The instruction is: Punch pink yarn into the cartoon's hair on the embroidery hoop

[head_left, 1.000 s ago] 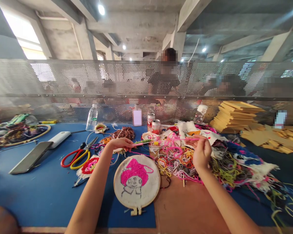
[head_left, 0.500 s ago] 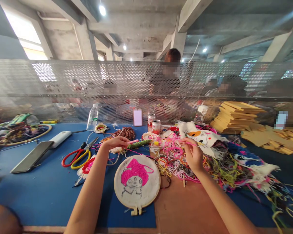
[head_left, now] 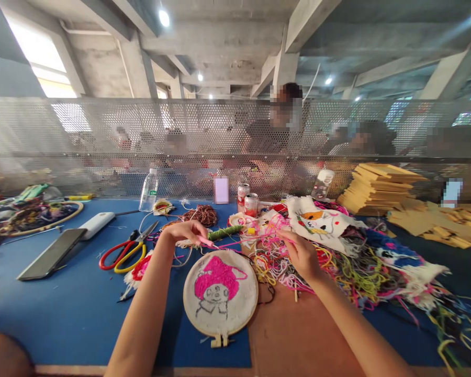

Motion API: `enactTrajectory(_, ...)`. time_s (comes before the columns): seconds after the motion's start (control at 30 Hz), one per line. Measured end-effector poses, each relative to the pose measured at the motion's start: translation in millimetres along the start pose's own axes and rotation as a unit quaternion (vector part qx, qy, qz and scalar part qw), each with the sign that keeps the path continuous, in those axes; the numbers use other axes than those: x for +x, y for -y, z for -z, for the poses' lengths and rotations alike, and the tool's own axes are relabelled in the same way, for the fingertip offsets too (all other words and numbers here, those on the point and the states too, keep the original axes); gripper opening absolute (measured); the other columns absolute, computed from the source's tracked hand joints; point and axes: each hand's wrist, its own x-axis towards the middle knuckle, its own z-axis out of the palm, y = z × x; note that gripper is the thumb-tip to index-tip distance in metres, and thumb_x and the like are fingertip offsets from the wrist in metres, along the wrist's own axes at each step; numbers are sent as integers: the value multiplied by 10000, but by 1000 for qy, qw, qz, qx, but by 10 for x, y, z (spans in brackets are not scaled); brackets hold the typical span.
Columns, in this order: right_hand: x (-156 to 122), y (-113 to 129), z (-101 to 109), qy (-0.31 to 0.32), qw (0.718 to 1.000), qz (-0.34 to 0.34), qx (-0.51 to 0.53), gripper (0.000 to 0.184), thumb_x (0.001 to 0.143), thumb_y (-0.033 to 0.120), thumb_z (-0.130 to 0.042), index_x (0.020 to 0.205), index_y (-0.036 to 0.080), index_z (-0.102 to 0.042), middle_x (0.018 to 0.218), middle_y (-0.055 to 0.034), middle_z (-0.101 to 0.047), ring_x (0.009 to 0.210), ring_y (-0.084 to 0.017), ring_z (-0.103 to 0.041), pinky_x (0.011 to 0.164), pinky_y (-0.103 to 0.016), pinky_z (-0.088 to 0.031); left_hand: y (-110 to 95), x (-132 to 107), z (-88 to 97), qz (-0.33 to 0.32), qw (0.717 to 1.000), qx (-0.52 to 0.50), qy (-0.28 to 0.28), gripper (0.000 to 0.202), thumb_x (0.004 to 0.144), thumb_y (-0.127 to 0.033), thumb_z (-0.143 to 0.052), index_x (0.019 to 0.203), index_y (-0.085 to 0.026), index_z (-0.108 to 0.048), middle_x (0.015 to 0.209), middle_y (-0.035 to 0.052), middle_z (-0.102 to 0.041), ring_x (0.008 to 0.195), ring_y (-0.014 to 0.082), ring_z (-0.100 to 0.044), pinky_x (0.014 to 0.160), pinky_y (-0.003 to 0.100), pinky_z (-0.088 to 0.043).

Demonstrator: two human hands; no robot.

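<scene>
A round embroidery hoop [head_left: 220,294] with a pink-hatted figure stitched on white cloth lies on the table between my forearms. Just above it my left hand [head_left: 185,232] is closed on a green-wrapped punch needle [head_left: 224,233] with a pink end. My right hand [head_left: 301,254] is to the right, its fingers pinched on a strand of pink yarn [head_left: 255,240] that runs toward the needle. Under and around the right hand lies a tangled heap of coloured yarn [head_left: 337,264].
Red and yellow scissors [head_left: 124,250], a phone [head_left: 51,254] and a white power bank [head_left: 96,224] lie at left on the blue mat. A water bottle [head_left: 148,189] and two cans [head_left: 250,203] stand by the mesh screen [head_left: 180,141]. Cardboard stacks [head_left: 380,187] sit right.
My right hand has come down and left, from about level with the yarn heap's top toward the needle, drawing the pink strand with it. My left hand has stayed nearly in place.
</scene>
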Motion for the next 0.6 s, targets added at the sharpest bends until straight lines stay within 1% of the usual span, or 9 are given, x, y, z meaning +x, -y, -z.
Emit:
enactTrajectory(0.07, 1, 31, 1, 3, 999, -26, 30, 311, 886, 90, -418, 1158, 222, -491, 1008, -69, -664, 879, -174, -660, 758, -311, -560, -129, 36, -40, -7, 1000, 11, 23, 283, 489, -323, -813, 672, -129, -719, 634, 56, -637, 570, 131, -515, 512, 222, -394)
enactTrajectory(0.13, 0, 49, -9, 18, 998, -35, 58, 341, 890, 73, -394, 1190, 226, -445, 1043, -76, -652, 812, -158, -674, 680, -283, -571, -270, 63, -71, -16, 999, 23, 40, 268, 482, -305, -819, 673, -142, -725, 640, 63, -644, 573, 142, -530, 524, 238, -408)
enactTrajectory(0.2, 2, 55, -27, 25, 997, -14, 66, 375, 884, 49, -381, 1210, 234, -403, 1055, -78, -643, 793, -153, -673, 641, -277, -568, -400, 71, -87, -36, 997, 42, 55, 244, 493, -291, -815, 682, -161, -732, 636, 66, -645, 574, 151, -538, 545, 259, -420)
enactTrajectory(0.27, 17, 56, -43, 26, 998, 28, 46, 398, 872, 31, -362, 1207, 243, -392, 1033, -70, -643, 840, -165, -658, 666, -304, -560, -489, 53, -85, -77, 993, 64, 57, 221, 510, -299, -805, 686, -183, -737, 619, 68, -643, 566, 160, -534, 554, 283, -421)
enactTrajectory(0.33, 49, 59, -48, 41, 997, 69, 10, 412, 865, 28, -331, 1208, 244, -401, 1005, -65, -642, 874, -175, -640, 681, -317, -549, -512, 4, -65, -118, 991, 52, 21, 215, 482, -310, -813, 644, -196, -729, 571, 61, -631, 542, 163, -520, 537, 295, -411)
enactTrajectory(0.4, 104, 69, -41, 71, 993, 94, -30, 412, 872, 45, -307, 1214, 240, -428, 983, -63, -642, 876, -175, -631, 685, -306, -540, -474, -70, -31, -147, 988, -7, -53, 236, 411, -299, -838, 568, -191, -699, 507, 44, -597, 502, 152, -498, 494, 283, -389)
enactTrajectory(0.47, 185, 87, -28, 100, 988, 99, -65, 394, 889, 73, -305, 1207, 237, -470, 986, -64, -643, 893, -170, -622, 726, -297, -527, -399, -157, 11, -171, 975, -72, -125, 267, 388, -313, -847, 513, -174, -656, 463, 21, -549, 462, 127, -467, 451, 256, -359)
enactTrajectory(0.53, 291, 106, -17, 119, 984, 84, -99, 365, 900, 96, -325, 1179, 229, -520, 986, -63, -648, 902, -168, -618, 773, -295, -508, -325, -240, 58, -190, 961, -111, -169, 290, 444, -357, -829, 507, -160, -626, 445, -3, -496, 436, 97, -434, 432, 228, -341)
enactTrajectory(0.6, 414, 116, -7, 146, 977, 45, -147, 351, 889, 88, -356, 1150, 211, -556, 973, -66, -657, 872, -171, -624, 751, -287, -499, -283, -306, 108, -201, 950, -132, -199, 276, 535, -363, -794, 556, -149, -622, 453, -20, -463, 432, 76, -416, 427, 199, -340)
